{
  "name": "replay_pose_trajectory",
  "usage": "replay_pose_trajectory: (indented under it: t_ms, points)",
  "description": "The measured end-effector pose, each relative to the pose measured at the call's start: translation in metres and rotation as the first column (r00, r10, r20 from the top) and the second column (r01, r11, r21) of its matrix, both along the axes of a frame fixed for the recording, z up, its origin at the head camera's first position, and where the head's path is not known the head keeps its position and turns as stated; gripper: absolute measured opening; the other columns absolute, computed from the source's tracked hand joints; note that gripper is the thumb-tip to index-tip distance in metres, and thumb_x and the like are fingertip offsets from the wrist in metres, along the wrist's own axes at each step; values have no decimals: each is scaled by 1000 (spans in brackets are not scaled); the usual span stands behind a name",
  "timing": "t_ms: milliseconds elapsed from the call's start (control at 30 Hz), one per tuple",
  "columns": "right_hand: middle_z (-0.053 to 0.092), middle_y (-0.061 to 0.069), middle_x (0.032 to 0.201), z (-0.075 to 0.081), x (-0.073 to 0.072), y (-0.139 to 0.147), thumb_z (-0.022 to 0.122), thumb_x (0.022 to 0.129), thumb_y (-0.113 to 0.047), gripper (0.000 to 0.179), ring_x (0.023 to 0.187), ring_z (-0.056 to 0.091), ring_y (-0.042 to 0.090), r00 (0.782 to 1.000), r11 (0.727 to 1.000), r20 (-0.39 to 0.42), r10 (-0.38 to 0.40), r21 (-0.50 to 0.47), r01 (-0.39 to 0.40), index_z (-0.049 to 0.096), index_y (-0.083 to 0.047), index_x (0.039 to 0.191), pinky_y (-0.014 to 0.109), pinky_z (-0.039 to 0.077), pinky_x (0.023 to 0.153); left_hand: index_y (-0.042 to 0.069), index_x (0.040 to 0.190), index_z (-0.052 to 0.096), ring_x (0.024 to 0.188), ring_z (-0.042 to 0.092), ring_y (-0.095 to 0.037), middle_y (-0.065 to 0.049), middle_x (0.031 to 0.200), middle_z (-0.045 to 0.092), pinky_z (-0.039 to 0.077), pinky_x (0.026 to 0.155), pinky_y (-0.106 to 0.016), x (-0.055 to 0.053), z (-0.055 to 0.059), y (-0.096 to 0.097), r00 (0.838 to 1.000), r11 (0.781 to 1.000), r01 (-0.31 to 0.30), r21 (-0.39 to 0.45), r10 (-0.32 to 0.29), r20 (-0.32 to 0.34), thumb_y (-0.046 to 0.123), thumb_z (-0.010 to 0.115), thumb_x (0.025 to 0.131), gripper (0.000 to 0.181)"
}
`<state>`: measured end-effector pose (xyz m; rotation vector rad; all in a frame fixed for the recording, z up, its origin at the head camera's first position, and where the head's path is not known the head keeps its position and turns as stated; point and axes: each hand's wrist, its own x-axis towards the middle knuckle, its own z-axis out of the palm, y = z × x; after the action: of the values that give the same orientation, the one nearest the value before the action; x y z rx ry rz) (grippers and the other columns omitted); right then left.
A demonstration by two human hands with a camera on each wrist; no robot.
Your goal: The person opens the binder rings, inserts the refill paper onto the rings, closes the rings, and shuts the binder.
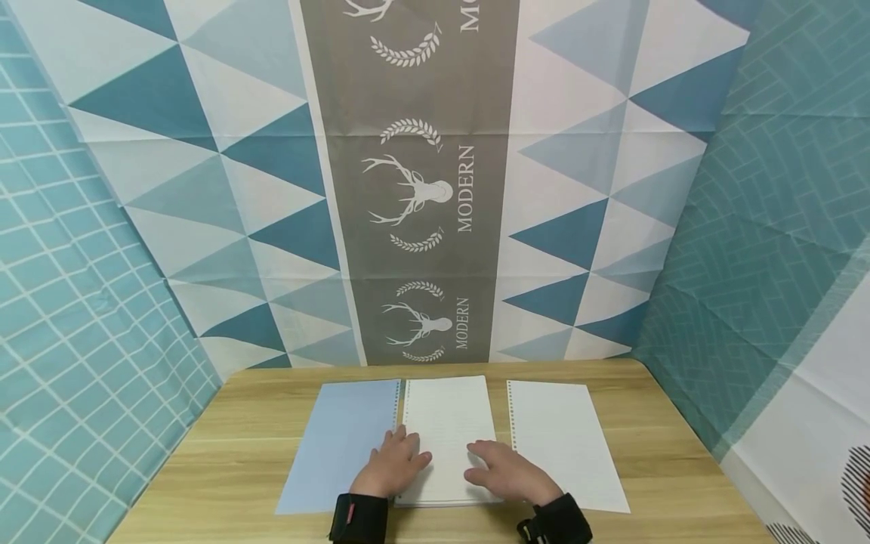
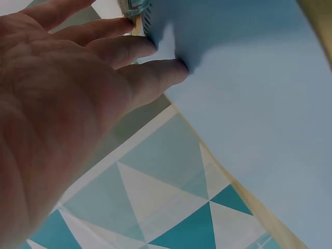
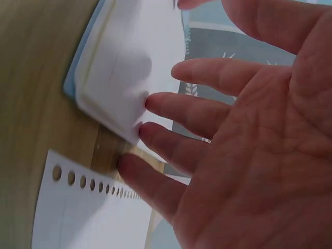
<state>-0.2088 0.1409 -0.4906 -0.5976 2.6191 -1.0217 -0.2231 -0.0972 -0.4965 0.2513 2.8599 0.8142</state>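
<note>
A stack of white lined paper (image 1: 445,415) lies at the middle of the table, with a light blue cover (image 1: 340,438) spread flat to its left. Between them my left hand (image 1: 393,462) spreads over the punched edge, its fingers extended. Its fingertips are right at the blue surface (image 2: 259,104) in the left wrist view. Over the stack's right side is my right hand (image 1: 508,472), fingers extended and holding nothing. The right wrist view has those fingertips close to the stack's edge (image 3: 119,62), near a separate white sheet (image 3: 93,218) with punched holes.
The separate sheet (image 1: 567,446) lies right of the stack, its row of holes facing it. Under everything is a wooden table (image 1: 231,446). Patterned cloth (image 1: 414,249) hangs behind the table's far edge, and blue-green cloth stands at both sides.
</note>
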Motion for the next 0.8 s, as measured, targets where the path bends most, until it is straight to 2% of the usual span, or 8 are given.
replay_pose_trajectory:
  t_ms: [267, 633, 800]
  points:
    - [51, 28, 149, 1, -1, 3, 63, 99, -30, 56, 142, 44, 48, 1000, 1000, 2, -6, 19, 6, 54, 6, 141, 65, 35, 114, 0, 130, 59, 148, 27, -57, -38, 156, 32, 23, 112, -79, 1, -2, 1, 1000, 1000, -1, -1, 1, -5, 32, 59, 100, 45]
    - [54, 27, 147, 2, -1, 6, 63, 99, -29, 53, 141, 44, 50, 996, 997, 55, -73, -22, 74, 56, 4, 140, 68, 34, 114, 0, 137, 57, 149, 24, -56, -34, 159, 32, 19, 114, -79, 0, 1, -3, 999, 999, -27, 46, 26, 34, 31, 59, 100, 48]
    - [54, 26, 147, 4, -1, 10, 62, 100, -31, 53, 140, 45, 50, 996, 997, 60, -71, -27, 73, 56, 3, 141, 67, 36, 112, -1, 137, 57, 149, 26, -56, -34, 158, 33, 20, 114, -78, 2, 1, -3, 999, 999, -27, 46, 25, 27, 31, 59, 100, 49]
